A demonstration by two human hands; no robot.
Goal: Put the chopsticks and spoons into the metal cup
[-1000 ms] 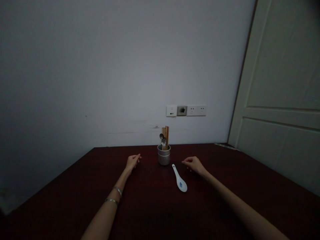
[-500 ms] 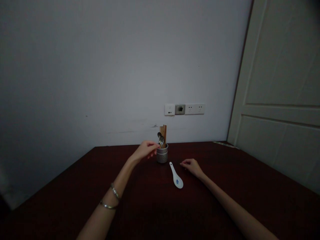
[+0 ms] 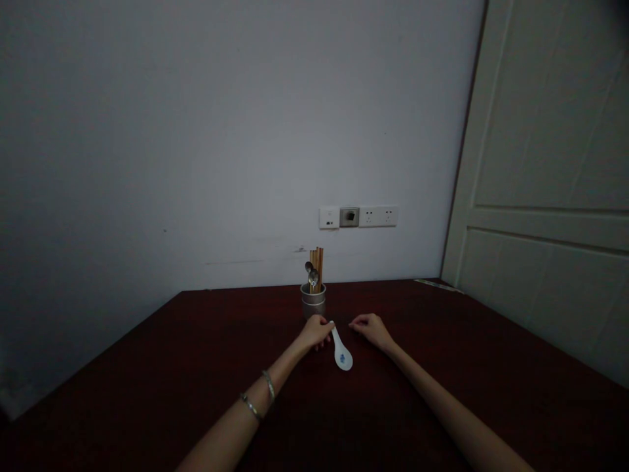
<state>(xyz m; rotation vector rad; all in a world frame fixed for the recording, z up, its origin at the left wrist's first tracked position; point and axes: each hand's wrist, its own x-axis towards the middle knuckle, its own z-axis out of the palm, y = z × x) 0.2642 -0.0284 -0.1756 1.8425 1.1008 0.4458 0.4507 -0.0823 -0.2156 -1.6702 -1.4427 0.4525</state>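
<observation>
A white ceramic spoon with a blue mark (image 3: 341, 353) lies on the dark red table (image 3: 196, 367). My left hand (image 3: 315, 332) is down at the spoon's handle end, fingers curled and pinching it. My right hand (image 3: 371, 328) rests on the table just right of the spoon, fingers loosely curled, holding nothing that I can see. Behind the hands stands a metal cup (image 3: 313, 301) with wooden chopsticks and metal spoons upright in it.
A grey wall with a row of sockets (image 3: 358, 216) rises behind the table. A pale door (image 3: 550, 196) stands at the right, close to the table's right edge. Two bracelets sit on my left wrist.
My left hand rose from the table to the cup's rim, then came down to the white spoon's handle. The right hand stayed almost still.
</observation>
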